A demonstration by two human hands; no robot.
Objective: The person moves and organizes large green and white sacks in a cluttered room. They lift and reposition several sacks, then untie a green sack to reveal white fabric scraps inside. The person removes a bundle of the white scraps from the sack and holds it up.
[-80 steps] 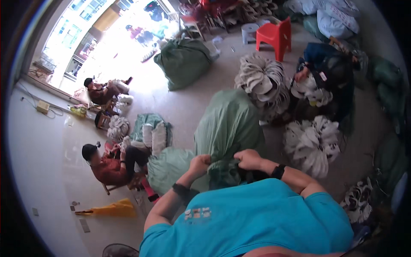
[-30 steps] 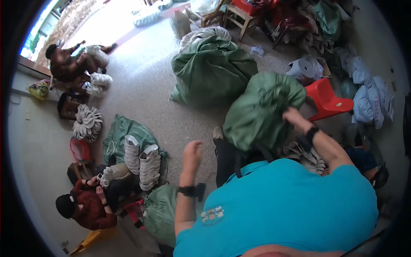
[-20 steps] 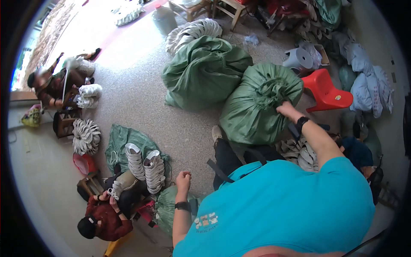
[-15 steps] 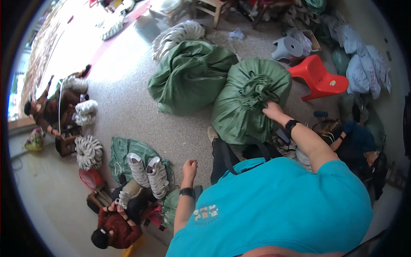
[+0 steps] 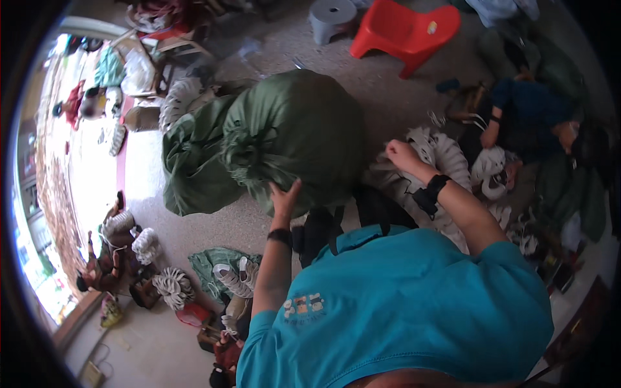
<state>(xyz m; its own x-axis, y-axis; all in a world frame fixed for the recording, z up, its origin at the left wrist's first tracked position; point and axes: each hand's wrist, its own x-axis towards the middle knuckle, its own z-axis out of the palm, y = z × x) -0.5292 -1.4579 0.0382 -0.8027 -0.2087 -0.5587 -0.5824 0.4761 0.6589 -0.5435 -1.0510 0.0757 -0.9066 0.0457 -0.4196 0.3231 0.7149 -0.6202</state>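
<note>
A big, full green sack (image 5: 317,123) with a gathered neck stands in front of me, its neck turned to the left. My left hand (image 5: 284,197) rests against the sack's near side below the neck, thumb and fingers spread. To the right of the sack is my right hand (image 5: 405,160), fingers curled in a loose fist, apart from the sack. Nothing shows in that fist. White ring-shaped bundles (image 5: 446,155) lie just beyond and beside it; what they are made of is hard to tell. Another green sack (image 5: 194,155) leans against the first one's left side.
A red plastic chair (image 5: 404,32) and a grey stool (image 5: 332,21) stand beyond the sack. One person in dark blue (image 5: 527,107) sits at the right, close to my right arm. More people work at the left, near white shoes (image 5: 236,275) on a green cloth.
My right hand has let go of the sack's neck and moved right. My left hand has come up onto the sack. The sack's neck now faces left, and my view has shifted.
</note>
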